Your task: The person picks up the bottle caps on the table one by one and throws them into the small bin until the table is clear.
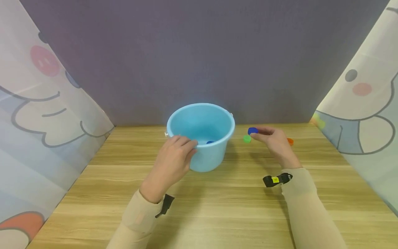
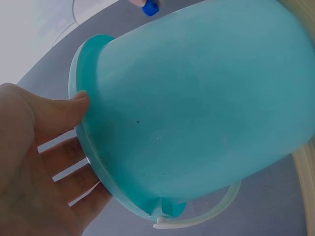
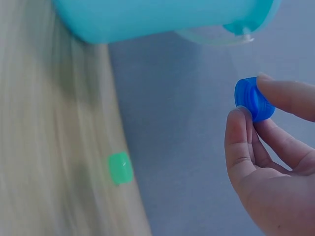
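Note:
A light blue bucket (image 1: 207, 159) stands upright on the wooden table near the back wall. My left hand (image 1: 172, 159) grips its near rim, thumb outside and fingers over the edge, as the left wrist view (image 2: 59, 115) also has it. Between thumb and fingertips my right hand (image 1: 277, 143) pinches a blue bottle cap (image 3: 253, 100), held above the table to the right of the bucket. Inside the bucket lies another blue cap (image 1: 210, 142), partly hidden by the rim. On the table below the right hand sits a green cap (image 1: 247, 138).
An orange cap (image 1: 290, 141) lies just right of the right hand, partly covered by it. The bucket's pale handle (image 2: 211, 209) hangs down at its side. A dark grey wall (image 1: 199, 62) closes off the back, and printed cloths (image 1: 357, 103) flank the table (image 1: 230, 214).

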Action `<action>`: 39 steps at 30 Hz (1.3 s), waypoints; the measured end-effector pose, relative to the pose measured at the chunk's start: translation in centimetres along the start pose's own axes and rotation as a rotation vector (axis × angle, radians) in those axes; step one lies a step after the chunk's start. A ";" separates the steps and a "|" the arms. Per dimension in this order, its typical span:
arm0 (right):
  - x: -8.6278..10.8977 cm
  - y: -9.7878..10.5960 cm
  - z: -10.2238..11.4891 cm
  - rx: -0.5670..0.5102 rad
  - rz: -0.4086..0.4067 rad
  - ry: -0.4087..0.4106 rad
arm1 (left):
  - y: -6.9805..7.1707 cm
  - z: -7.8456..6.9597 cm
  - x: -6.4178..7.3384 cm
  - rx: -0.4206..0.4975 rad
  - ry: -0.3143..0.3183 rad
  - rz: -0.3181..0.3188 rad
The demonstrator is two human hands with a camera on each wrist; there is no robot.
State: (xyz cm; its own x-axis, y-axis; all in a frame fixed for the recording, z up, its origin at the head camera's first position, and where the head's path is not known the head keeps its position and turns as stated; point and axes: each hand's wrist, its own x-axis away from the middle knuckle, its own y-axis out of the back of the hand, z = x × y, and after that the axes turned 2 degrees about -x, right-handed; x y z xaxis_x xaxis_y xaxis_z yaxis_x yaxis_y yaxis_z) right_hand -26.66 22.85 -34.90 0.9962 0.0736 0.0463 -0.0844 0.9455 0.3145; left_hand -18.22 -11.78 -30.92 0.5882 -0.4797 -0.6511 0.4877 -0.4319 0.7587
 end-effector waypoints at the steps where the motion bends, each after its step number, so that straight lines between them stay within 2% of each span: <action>1: 0.0 -0.1 0.2 -0.013 -0.004 0.003 | 0.0 0.0 0.0 0.000 -0.001 0.000; 13: 0.7 -0.7 1.8 -0.069 -0.056 0.068 | 0.0 -0.2 -0.1 -0.003 0.009 0.014; 18: 0.9 -1.0 2.1 -0.114 -0.055 0.110 | -0.1 -0.2 -0.1 -0.002 0.010 0.018; 28: 1.0 -1.6 2.7 -0.168 -0.057 0.140 | 0.0 -0.2 -0.1 -0.001 0.004 0.015; 39: 1.6 -2.4 3.7 -0.147 -0.083 0.159 | 0.1 0.2 0.1 -0.009 -0.005 0.021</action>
State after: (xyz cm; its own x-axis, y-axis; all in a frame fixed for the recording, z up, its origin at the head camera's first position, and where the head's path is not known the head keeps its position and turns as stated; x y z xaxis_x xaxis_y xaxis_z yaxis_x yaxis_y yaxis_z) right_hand -24.97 19.50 -32.07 0.9913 0.0320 -0.1273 -0.0101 0.9856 0.1688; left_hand -18.23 -12.01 -30.89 0.5953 -0.4922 -0.6351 0.4812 -0.4146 0.7723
